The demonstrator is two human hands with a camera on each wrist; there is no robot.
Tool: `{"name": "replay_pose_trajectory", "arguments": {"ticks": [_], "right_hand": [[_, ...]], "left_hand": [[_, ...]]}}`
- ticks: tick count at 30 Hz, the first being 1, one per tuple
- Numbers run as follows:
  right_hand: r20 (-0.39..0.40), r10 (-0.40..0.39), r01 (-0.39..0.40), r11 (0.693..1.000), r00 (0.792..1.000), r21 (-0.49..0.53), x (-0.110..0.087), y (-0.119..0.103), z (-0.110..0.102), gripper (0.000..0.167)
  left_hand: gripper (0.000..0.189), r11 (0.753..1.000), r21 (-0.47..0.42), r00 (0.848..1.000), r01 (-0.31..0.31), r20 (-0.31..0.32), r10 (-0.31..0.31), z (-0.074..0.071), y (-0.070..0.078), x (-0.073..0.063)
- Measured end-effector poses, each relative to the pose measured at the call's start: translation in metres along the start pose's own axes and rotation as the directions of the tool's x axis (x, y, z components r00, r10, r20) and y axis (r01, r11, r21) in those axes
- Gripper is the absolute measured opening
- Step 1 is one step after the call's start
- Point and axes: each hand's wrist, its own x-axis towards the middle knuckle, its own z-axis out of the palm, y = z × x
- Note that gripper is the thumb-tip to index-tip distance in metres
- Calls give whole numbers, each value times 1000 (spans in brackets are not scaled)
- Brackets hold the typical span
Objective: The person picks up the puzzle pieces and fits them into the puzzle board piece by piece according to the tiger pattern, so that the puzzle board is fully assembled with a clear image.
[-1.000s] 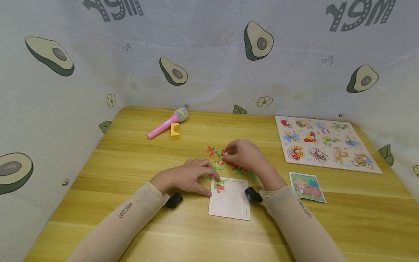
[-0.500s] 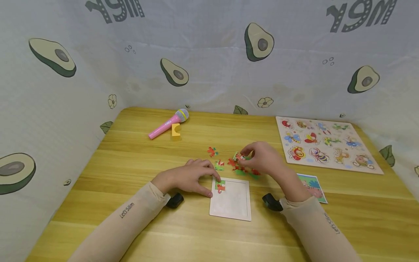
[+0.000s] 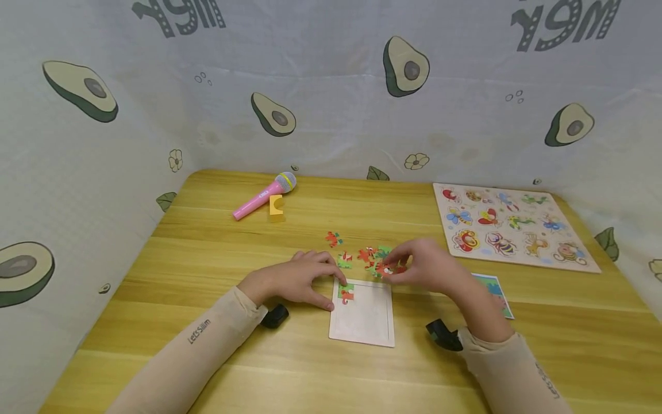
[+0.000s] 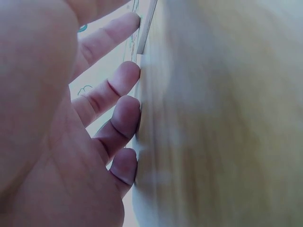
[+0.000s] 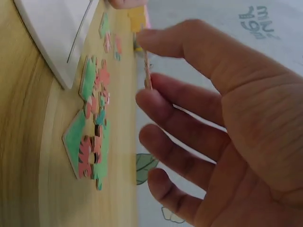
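Note:
My right hand pinches a jigsaw piece between thumb and fingers; the right wrist view shows it edge-on, raised over the table. Below and beside it lies a loose heap of red and green jigsaw pieces. My left hand rests at the upper left of a pale square puzzle tray, index fingertip at its corner and thumb at its left edge. In the left wrist view the other fingertips touch the tabletop. A green and orange section of puzzle sits in the tray's upper left corner.
Two pieces lie apart, a red one and a green one. A picture card is partly behind the right forearm. An insect puzzle board lies back right; a pink toy microphone and yellow block back left.
My right hand has moved right and slightly nearer from the small pieces behind the tray, over the heap, and now pinches a piece. The left hand has stayed at the tray.

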Motion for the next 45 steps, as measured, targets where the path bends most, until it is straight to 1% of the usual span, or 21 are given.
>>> {"name": "replay_pose_trajectory", "arguments": {"ticks": [4, 7, 11, 15, 19, 28, 31, 36, 40, 45], "right_hand": [[47, -68, 66, 997, 997, 34, -1, -1, 7, 15], [93, -112, 108, 993, 989, 46, -1, -3, 12, 16], [150, -166, 156, 985, 975, 77, 1, -8, 23, 17], [179, -223, 205, 972, 958, 115, 2, -12, 33, 17], [191, -238, 220, 969, 952, 111, 4, -18, 40, 17], [196, -218, 211, 976, 956, 56, 3, -28, 51, 18], [191, -220, 216, 975, 957, 44, 3, -29, 53, 18], [178, -247, 243, 969, 953, 42, 4, -29, 55, 18], [175, -247, 244, 969, 953, 39, 5, -28, 57, 20], [176, -245, 241, 970, 953, 41, 5, -28, 58, 19]], "left_hand": [[44, 1000, 4, 1000, 1, 0, -1, 1, -1, 1], [44, 1000, 2, 1000, 1, 0, -1, 2, -2, 2], [44, 1000, 6, 1000, 2, 1, -2, 3, -2, 2], [45, 1000, 10, 1000, -3, -5, 3, 3, -3, 2], [45, 1000, 9, 1000, -7, -14, 7, 3, -4, 1], [45, 1000, -3, 1000, -7, -16, 7, 2, -3, 1], [45, 1000, -2, 1000, -8, -15, 8, 1, -3, 1], [46, 1000, -3, 1000, -16, -18, 16, 1, -2, 1], [45, 1000, 10, 1000, -10, -15, 11, 1, -3, 1], [45, 1000, 4, 1000, -19, -22, 19, 2, -3, 1]]}}
